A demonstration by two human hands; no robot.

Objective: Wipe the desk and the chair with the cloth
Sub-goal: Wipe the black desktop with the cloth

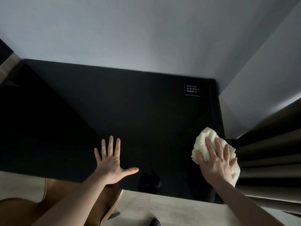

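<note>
A glossy black desk (138,111) fills the middle of the view, set against a pale wall. A crumpled cream cloth (205,137) lies near the desk's right edge. My right hand (215,160) presses flat on the cloth with straight fingers. My left hand (112,162) rests flat on the desk near its front edge, fingers spread, holding nothing. A brown chair (53,198) sits below the desk's front edge at the lower left, partly hidden by my left forearm.
A small black sign with white characters (192,89) is on the desk's far right corner. Dark pleated curtains (267,160) hang just right of the desk. Pale wooden floor (171,209) shows below the front edge. A dark object (155,222) is at the bottom.
</note>
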